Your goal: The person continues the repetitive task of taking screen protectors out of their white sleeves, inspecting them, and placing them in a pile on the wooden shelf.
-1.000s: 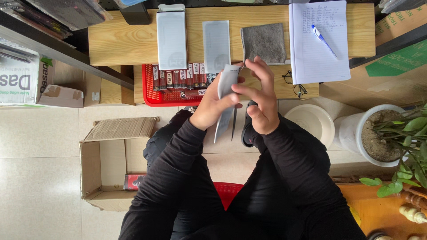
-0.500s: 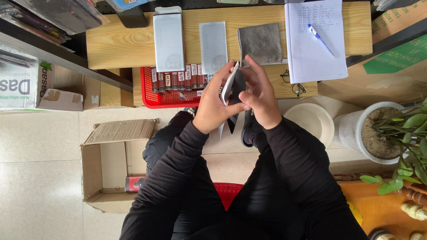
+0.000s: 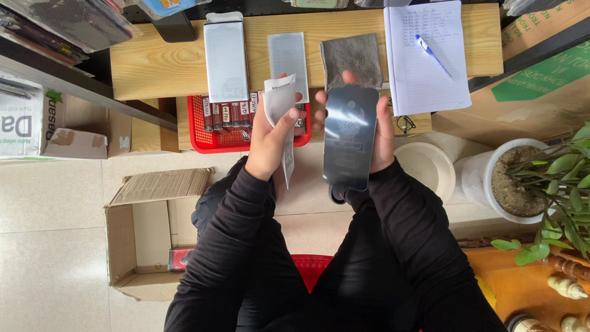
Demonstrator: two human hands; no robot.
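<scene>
Where both hands were bunched together a moment ago, now apart: right hand (image 3: 381, 132) grips dark glass protector (image 3: 350, 136) flat, left hand (image 3: 270, 138) pinches peeled white film (image 3: 281, 117); separation looks complete.

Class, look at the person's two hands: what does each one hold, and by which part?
The right hand holds a dark glossy screen protector by its long edges, fingertips on its top end. The left hand pinches a white paper strip near its upper end.
</scene>
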